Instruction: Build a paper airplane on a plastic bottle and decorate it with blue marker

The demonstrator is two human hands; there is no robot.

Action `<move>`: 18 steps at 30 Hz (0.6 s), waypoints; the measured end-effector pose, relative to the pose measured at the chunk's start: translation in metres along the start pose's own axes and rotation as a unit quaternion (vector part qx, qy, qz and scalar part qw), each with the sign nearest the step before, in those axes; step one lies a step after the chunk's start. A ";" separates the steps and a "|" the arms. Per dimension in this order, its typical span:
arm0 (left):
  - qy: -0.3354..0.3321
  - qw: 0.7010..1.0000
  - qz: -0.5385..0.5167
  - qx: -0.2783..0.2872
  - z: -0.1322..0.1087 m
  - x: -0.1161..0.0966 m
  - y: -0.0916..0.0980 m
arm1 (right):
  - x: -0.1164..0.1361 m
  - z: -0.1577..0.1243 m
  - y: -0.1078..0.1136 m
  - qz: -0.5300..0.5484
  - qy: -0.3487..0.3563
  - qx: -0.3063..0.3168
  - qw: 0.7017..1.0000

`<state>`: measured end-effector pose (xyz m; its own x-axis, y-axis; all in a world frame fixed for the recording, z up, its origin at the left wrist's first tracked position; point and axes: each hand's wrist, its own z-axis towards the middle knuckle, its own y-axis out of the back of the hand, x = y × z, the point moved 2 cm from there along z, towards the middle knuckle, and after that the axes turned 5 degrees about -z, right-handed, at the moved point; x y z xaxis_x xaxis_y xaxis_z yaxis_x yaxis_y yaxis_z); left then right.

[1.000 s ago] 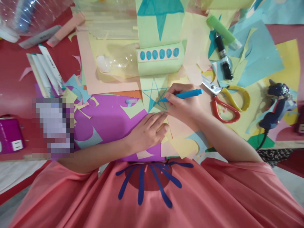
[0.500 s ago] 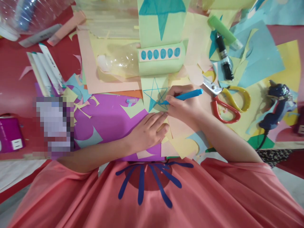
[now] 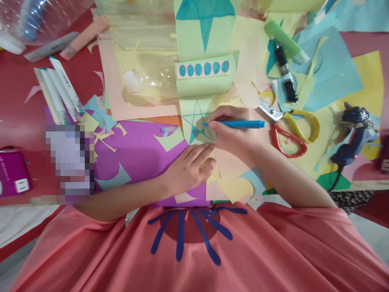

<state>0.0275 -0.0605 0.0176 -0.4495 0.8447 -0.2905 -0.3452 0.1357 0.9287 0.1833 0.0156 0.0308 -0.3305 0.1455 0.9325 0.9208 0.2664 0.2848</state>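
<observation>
A blue marker [image 3: 243,124] is pinched in my right hand [image 3: 232,129], its tip on a star outline [image 3: 194,121] drawn on pale green paper. The star's lower left point and part of its lower middle are coloured teal. Flat on the paper's lower edge rests my left hand [image 3: 193,166], empty, with its fingers stretched out. Just above the star, a clear bottle [image 3: 152,77] lies on its side, wrapped in green paper that bears a strip of blue ovals [image 3: 203,69]. A large teal star [image 3: 206,16] shows at the top.
Scissors [image 3: 288,125] with red and yellow handles lie right of my right hand. Further right is a dark blue glue gun [image 3: 351,138]. White markers [image 3: 60,91] lie at the left, near a blurred-out object [image 3: 69,162]. Purple paper [image 3: 136,150] and coloured scraps cover the middle.
The blue marker has tilted to nearly level, and its tip has shifted slightly up and left over the star. More teal shows in the star's lower middle. My left hand has stayed in place.
</observation>
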 end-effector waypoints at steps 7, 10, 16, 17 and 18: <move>-0.002 1.000 0.000 -0.015 0.001 -0.001 0.001 | -0.001 -0.002 -0.004 -0.082 -0.023 -0.017 0.996; -0.002 1.000 -0.002 -0.017 0.001 -0.001 0.001 | -0.004 -0.002 -0.006 -0.090 -0.021 -0.034 0.995; -0.004 1.000 -0.007 -0.020 0.002 0.000 0.002 | -0.005 -0.003 -0.007 -0.079 -0.015 -0.050 0.995; -0.005 1.000 -0.007 -0.022 0.002 0.000 0.002 | -0.004 -0.003 -0.007 -0.076 -0.015 -0.059 0.995; -0.005 1.000 -0.007 -0.024 0.002 0.000 0.002 | -0.002 -0.004 -0.006 -0.073 -0.015 -0.069 0.995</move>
<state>0.0285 -0.0590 0.0203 -0.4354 0.8486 -0.3006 -0.3906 0.1228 0.9123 0.1786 0.0103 0.0282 -0.4669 0.1431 0.8727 0.8815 0.1544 0.4463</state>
